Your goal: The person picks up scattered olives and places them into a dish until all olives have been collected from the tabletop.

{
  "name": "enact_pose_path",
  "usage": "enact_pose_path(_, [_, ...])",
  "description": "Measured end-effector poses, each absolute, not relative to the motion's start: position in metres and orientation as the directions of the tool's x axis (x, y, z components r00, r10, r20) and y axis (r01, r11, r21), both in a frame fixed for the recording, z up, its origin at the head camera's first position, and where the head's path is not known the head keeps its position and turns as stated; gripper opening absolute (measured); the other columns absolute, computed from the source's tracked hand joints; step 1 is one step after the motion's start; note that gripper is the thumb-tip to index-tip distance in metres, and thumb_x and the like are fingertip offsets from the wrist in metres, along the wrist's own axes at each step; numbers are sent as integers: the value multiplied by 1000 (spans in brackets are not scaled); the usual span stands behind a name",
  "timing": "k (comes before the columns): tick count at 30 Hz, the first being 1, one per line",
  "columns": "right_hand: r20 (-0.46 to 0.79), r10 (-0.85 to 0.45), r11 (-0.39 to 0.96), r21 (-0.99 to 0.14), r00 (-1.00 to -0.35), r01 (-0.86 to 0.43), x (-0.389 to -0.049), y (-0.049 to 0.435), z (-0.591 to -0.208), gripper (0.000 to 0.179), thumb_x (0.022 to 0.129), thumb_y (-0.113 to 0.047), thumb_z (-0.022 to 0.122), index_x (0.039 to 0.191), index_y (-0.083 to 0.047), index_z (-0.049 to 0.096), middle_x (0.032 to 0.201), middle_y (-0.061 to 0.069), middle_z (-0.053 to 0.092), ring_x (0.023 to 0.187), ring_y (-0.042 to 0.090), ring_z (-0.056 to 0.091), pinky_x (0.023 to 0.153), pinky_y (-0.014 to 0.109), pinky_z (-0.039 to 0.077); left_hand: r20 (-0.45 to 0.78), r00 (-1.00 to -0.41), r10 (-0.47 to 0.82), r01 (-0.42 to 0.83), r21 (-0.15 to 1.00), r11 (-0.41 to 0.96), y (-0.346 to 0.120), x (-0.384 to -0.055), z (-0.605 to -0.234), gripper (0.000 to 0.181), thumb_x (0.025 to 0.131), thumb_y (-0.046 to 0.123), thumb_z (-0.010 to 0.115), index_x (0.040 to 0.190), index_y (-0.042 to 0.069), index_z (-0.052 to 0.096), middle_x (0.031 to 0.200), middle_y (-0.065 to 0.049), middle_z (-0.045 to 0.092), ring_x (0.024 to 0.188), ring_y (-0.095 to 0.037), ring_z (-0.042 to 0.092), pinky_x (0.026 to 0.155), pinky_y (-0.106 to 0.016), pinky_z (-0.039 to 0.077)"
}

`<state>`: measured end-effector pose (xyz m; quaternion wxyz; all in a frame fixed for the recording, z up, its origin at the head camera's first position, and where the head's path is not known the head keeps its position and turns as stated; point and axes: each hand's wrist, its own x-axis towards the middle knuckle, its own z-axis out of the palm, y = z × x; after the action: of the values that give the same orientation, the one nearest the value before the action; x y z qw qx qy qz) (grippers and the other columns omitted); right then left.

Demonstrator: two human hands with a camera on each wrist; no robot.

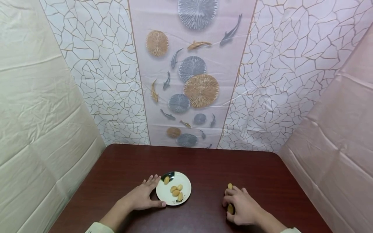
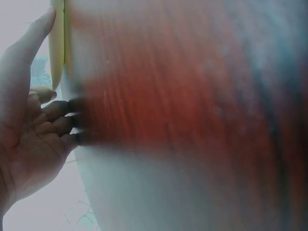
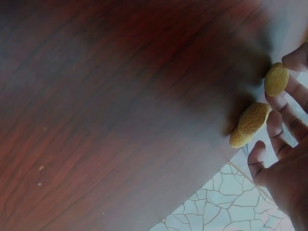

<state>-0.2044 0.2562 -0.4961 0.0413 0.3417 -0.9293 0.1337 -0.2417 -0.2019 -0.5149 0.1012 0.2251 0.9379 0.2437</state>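
Observation:
A small white plate (image 1: 186,179) with a dark green patch on its rim holds several small yellow oval fruits (image 1: 176,193). My left hand (image 1: 141,195) spreads around the plate's left side, thumb and fingertips touching the rim. In the left wrist view the plate (image 2: 57,48) shows edge-on beside the thumb. To the right, my right hand (image 1: 242,205) is low over the table. Its thumb and a finger pinch one wrinkled yellow fruit (image 3: 276,79). Two more fruits (image 3: 253,118) lie together by the other fingertips; in the head view one fruit (image 1: 230,186) shows past the fingers.
The dark red-brown wooden table (image 1: 204,165) has rounded far corners. Behind it hangs a patterned cloth (image 1: 186,81) with fish and round motifs. Pale fabric walls (image 1: 329,145) stand close on both sides.

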Motion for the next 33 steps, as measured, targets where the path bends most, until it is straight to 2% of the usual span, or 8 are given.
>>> enact_pose_path(13, [216,-624,724,-201,-751,-660,-205,255,-499,24,82,-28,92,92,-36,72,102,-21,63,95,1,46,74,31,29,-83,-871,484,385,497,777,-203,-238,-513,123,90,76,77,175,3,26,181,-25,27,170,-47,23,136,-68,28])
enact_pose_path(24, [356,-640,700,-95,-681,-708,-210,245,-496,32,73,-28,95,92,-35,70,95,-21,59,93,0,44,75,27,27,-96,-877,471,365,503,783,-203,-242,-515,122,90,79,75,176,7,26,182,-22,26,171,-44,21,137,-66,26])
enact_pose_path(33, [364,-636,688,-133,-680,-714,-214,236,-491,28,74,-24,94,91,-33,73,93,-20,59,92,-2,42,75,26,29,-96,-881,463,359,502,787,-202,-243,-515,124,89,81,74,176,7,27,182,-22,26,171,-43,22,137,-66,26])
